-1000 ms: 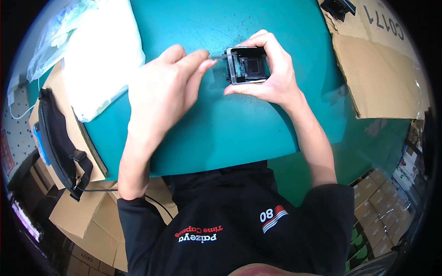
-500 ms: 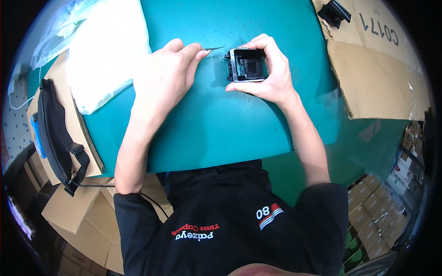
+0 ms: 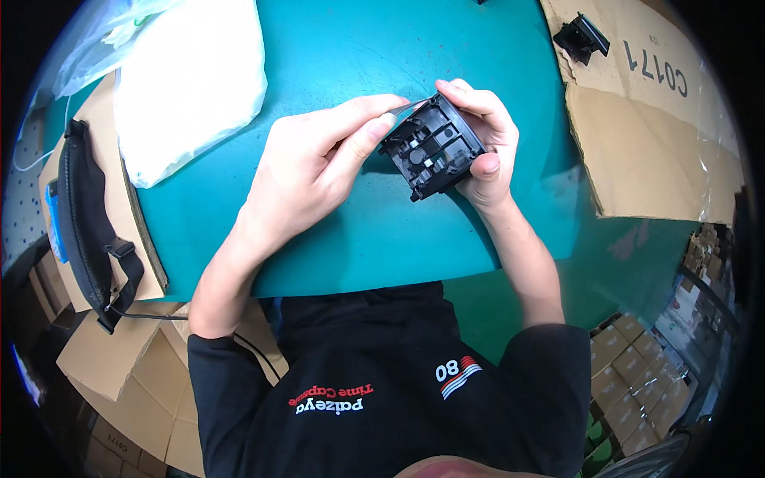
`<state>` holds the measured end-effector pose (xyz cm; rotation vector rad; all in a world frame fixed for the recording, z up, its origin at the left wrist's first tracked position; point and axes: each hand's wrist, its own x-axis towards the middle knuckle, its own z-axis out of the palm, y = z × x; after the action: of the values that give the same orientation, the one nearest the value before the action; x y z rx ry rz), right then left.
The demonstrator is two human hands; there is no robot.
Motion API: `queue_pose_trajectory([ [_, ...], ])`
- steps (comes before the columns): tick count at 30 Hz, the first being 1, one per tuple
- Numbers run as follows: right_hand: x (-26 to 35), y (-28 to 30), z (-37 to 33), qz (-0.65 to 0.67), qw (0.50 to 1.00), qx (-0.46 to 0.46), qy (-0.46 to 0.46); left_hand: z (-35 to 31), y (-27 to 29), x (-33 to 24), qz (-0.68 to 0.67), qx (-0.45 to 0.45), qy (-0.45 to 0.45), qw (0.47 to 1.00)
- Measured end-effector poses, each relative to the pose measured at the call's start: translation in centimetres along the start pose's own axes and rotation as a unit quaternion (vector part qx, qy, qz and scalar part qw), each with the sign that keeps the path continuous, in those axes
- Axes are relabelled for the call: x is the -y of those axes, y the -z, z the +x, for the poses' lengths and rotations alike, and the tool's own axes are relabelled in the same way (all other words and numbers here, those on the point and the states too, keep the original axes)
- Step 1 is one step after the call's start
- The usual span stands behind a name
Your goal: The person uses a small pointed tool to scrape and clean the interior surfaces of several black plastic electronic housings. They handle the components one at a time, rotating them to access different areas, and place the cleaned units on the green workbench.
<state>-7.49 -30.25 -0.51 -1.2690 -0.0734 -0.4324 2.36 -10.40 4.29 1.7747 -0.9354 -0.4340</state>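
Note:
My right hand [image 3: 492, 147] grips a black square plastic housing [image 3: 434, 150] by its right side, thumb at the near corner and fingers behind the far edge. The housing is tilted, so its ribbed side with slots and small light parts faces up. My left hand [image 3: 319, 155] is closed, thumb and forefinger pinching a thin pointed blade [image 3: 410, 107]. That blade reaches the housing's upper left corner; whether its tip touches cannot be told. Both hands are above the green table mat [image 3: 366, 243].
White plastic bags [image 3: 191, 88] lie at the far left, beside a black waist pouch [image 3: 88, 215] on cardboard. At the far right, another black plastic part [image 3: 581, 37] rests on a flattened cardboard sheet [image 3: 649, 151]. An open carton [image 3: 131, 374] stands below the table's left edge.
The housing has turned from showing its open hollow to showing its ribbed side. My left hand has moved right, bringing the blade up to the housing's corner.

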Motion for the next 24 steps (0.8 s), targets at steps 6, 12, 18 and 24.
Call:
queue_pose_trajectory([
  [6, -0.20, -0.39, -0.14, 0.012, 1.000, 0.001, -0.009, -0.01, -0.15, -0.15, -0.013, -0.004, -0.013, 1.000],
  [12, -0.32, -0.31, -0.18, 0.017, 1.000, 0.005, -0.019, -0.06, 0.06, -0.49, 0.005, -0.003, -0.019, 1.000],
  [18, -0.58, -0.07, -0.28, 0.033, 0.999, 0.013, -0.026, -0.11, -0.11, -0.33, -0.006, -0.014, -0.020, 1.000],
  [24, -0.71, 0.22, -0.50, 0.047, 0.998, 0.028, -0.042, -0.08, 0.22, -0.51, 0.046, -0.011, -0.044, 0.998],
])
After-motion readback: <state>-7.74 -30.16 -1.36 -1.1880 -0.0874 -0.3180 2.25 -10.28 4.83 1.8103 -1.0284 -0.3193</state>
